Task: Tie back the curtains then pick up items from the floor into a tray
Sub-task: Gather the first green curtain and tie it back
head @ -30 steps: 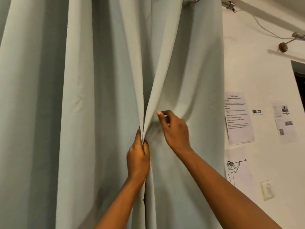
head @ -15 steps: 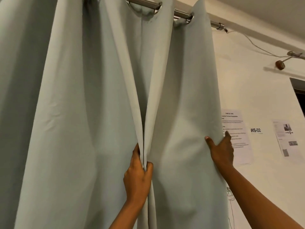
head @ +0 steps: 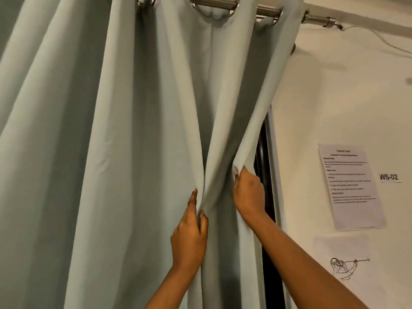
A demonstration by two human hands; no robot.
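While raised, hands (head: 189, 237) (both) on curtain (head: 133, 130)

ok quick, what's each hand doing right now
Left hand: closed, pinching a fold of the curtain.
Right hand: closed, gripping the curtain's right edge, gathered towards the left.
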